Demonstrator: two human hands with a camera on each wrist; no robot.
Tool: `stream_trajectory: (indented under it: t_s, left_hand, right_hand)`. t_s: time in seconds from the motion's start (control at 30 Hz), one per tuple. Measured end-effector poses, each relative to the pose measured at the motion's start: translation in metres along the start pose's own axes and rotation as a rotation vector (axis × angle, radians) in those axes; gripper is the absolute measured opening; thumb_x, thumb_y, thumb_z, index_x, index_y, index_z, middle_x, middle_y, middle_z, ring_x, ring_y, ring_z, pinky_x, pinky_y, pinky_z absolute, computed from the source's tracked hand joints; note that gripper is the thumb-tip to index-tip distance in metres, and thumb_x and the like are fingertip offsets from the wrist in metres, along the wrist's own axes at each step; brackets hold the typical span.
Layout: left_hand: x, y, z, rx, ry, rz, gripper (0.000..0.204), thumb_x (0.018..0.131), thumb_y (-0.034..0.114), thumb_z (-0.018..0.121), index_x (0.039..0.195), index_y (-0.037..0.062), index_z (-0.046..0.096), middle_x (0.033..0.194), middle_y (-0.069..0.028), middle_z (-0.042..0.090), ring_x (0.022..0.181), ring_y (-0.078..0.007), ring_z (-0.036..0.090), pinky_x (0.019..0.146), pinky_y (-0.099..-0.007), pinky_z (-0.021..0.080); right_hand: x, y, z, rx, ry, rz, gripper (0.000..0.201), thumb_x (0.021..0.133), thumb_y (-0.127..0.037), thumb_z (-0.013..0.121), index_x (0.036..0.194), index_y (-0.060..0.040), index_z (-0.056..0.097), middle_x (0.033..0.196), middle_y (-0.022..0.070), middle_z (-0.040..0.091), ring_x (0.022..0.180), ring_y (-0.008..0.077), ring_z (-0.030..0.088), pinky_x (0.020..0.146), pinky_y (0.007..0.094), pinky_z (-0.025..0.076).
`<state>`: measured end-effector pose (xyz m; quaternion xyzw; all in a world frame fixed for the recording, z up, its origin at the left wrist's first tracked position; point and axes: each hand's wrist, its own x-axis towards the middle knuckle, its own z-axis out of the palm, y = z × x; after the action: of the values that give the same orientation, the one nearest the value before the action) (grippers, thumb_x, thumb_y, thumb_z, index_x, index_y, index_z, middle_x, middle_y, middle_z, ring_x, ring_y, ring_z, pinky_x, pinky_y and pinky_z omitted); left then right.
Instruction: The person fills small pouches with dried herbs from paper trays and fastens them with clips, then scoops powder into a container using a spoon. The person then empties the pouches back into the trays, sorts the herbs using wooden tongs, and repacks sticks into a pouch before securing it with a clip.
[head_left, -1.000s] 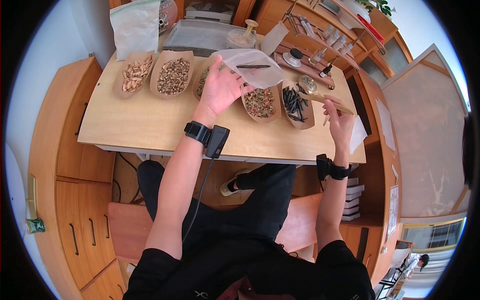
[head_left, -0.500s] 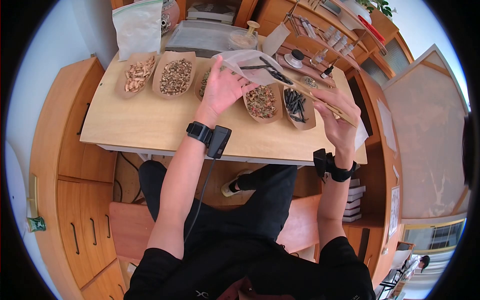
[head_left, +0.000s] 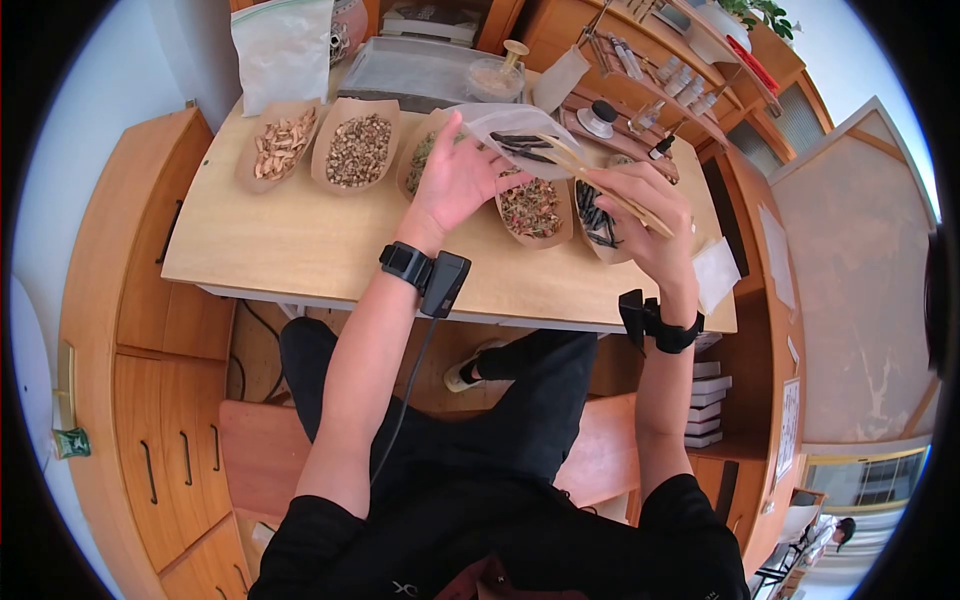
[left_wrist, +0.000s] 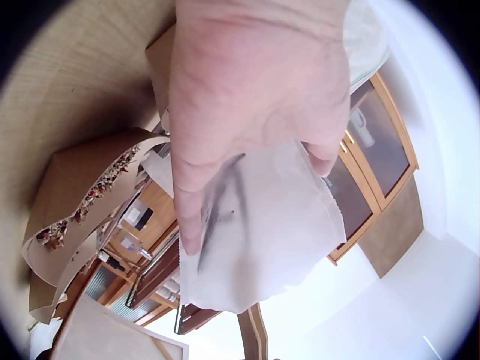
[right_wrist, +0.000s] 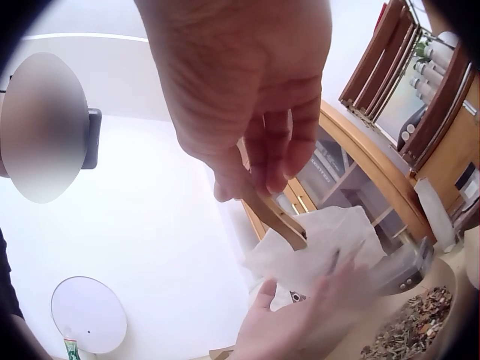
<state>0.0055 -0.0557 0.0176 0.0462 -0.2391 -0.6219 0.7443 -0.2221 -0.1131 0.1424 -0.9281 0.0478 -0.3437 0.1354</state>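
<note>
My left hand point(head_left: 452, 185) holds a translucent white pouch point(left_wrist: 277, 217) by its edges, thumb on one side and fingers on the other. Several dark dried strips point(head_left: 522, 143) lie at the pouch, showing as shadows through its wall in the left wrist view. My right hand point(head_left: 655, 212) pinches wooden tweezers point(head_left: 628, 202), whose tips reach in at the pouch's mouth. In the right wrist view the tweezers point(right_wrist: 274, 217) overlap the pouch point(right_wrist: 349, 225). Below the right hand, more black strips point(head_left: 597, 215) fill a paper tray, partly hidden by the fingers.
Other paper trays hold red-and-green dried bits point(head_left: 532, 215), chopped brown pieces point(head_left: 358, 150) and pale slices point(head_left: 283, 148); one is half hidden behind the left hand. Behind them stand a zip bag point(head_left: 285, 60), a grey tray point(head_left: 400, 68) and a rack with small bottles point(head_left: 690, 92).
My right hand has moved left and up from the black-strip tray to the pouch, bringing dark strips in the tweezers. More strips now show at the pouch. The left hand stays nearly still.
</note>
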Motion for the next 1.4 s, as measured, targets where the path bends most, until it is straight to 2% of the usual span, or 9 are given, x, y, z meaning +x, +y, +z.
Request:
stream_trajectory:
  t_s: [0.17,0.3,0.4,0.5,0.6,0.8,0.93,1.3,1.4]
  left_hand:
    - [0.000,-0.001,0.001,-0.009,0.024,0.036,0.077,0.095,0.058,0.047,0.142,-0.0017,0.036,0.142,-0.0201,0.044,0.132,-0.0345,0.045,0.108,-0.0511,0.041]
    - [0.002,0.001,-0.003,-0.096,0.025,0.082,0.077,0.094,0.055,0.051,0.140,-0.0051,0.036,0.144,-0.0220,0.041,0.134,-0.0357,0.042,0.110,-0.0537,0.039]
    - [0.002,0.000,-0.004,-0.153,0.027,0.075,0.077,0.093,0.054,0.052,0.139,-0.0055,0.036,0.145,-0.0226,0.039,0.135,-0.0363,0.039,0.111,-0.0550,0.037]
    - [0.001,0.000,-0.003,-0.152,0.016,0.075,0.077,0.093,0.054,0.053,0.140,-0.0048,0.035,0.146,-0.0228,0.039,0.136,-0.0365,0.038,0.112,-0.0553,0.036]
    - [0.001,0.001,-0.003,-0.134,-0.002,0.076,0.077,0.094,0.054,0.052,0.141,-0.0038,0.034,0.147,-0.0223,0.038,0.136,-0.0360,0.038,0.112,-0.0549,0.035]
    - [0.002,0.000,-0.001,-0.085,-0.002,0.079,0.080,0.092,0.058,0.053,0.144,-0.0003,0.034,0.142,-0.0192,0.044,0.133,-0.0333,0.043,0.108,-0.0561,0.039]
    - [0.001,0.001,-0.004,-0.096,-0.049,0.057,0.080,0.094,0.056,0.051,0.147,0.0009,0.029,0.149,-0.0197,0.037,0.138,-0.0336,0.038,0.112,-0.0523,0.036]
    - [0.001,0.000,-0.002,-0.054,-0.026,0.069,0.080,0.093,0.058,0.050,0.146,0.0010,0.031,0.145,-0.0200,0.041,0.134,-0.0342,0.043,0.109,-0.0533,0.039]
    - [0.001,0.000,-0.001,-0.028,-0.003,0.080,0.082,0.093,0.060,0.049,0.146,0.0004,0.031,0.143,-0.0205,0.043,0.132,-0.0349,0.044,0.108,-0.0542,0.039]
  right_hand:
    - [-0.016,0.001,-0.019,0.005,0.083,0.020,0.026,0.079,-0.002,0.074,0.105,-0.0031,0.071,0.090,0.0100,0.067,0.081,0.0230,0.064,0.070,0.0301,0.049]
    - [-0.037,0.020,-0.034,0.031,0.201,0.224,0.017,0.085,-0.006,0.071,0.101,-0.0021,0.071,0.089,0.0081,0.068,0.078,0.0146,0.061,0.067,0.0259,0.046]
    - [-0.054,0.051,-0.032,0.012,0.201,0.567,0.016,0.090,-0.016,0.070,0.098,-0.0020,0.072,0.078,0.0038,0.068,0.065,0.0071,0.058,0.057,0.0215,0.042]
    - [-0.071,0.082,-0.026,-0.171,0.173,0.641,0.024,0.090,-0.025,0.070,0.096,-0.0018,0.072,0.070,0.0019,0.067,0.059,0.0073,0.058,0.051,0.0214,0.041]
    - [-0.078,0.101,-0.024,-0.120,0.229,0.843,0.034,0.090,-0.033,0.069,0.094,-0.0003,0.073,0.066,0.0030,0.067,0.056,0.0076,0.060,0.047,0.0234,0.045]
    - [-0.082,0.127,-0.012,-0.101,0.248,0.991,0.040,0.089,-0.036,0.071,0.091,0.0043,0.073,0.064,0.0057,0.067,0.053,0.0092,0.062,0.047,0.0244,0.050]
    - [-0.083,0.132,-0.005,0.038,0.274,0.956,0.039,0.088,-0.034,0.071,0.091,0.0049,0.073,0.065,0.0056,0.067,0.054,0.0089,0.062,0.046,0.0237,0.049]
    - [-0.084,0.111,-0.010,0.060,0.116,0.817,0.027,0.089,-0.024,0.070,0.094,0.0026,0.071,0.066,0.0027,0.064,0.058,0.0078,0.058,0.050,0.0230,0.045]
    - [-0.081,0.108,-0.009,0.039,0.123,0.882,0.025,0.089,-0.021,0.069,0.094,0.0028,0.071,0.067,0.0037,0.065,0.058,0.0085,0.059,0.053,0.0236,0.046]
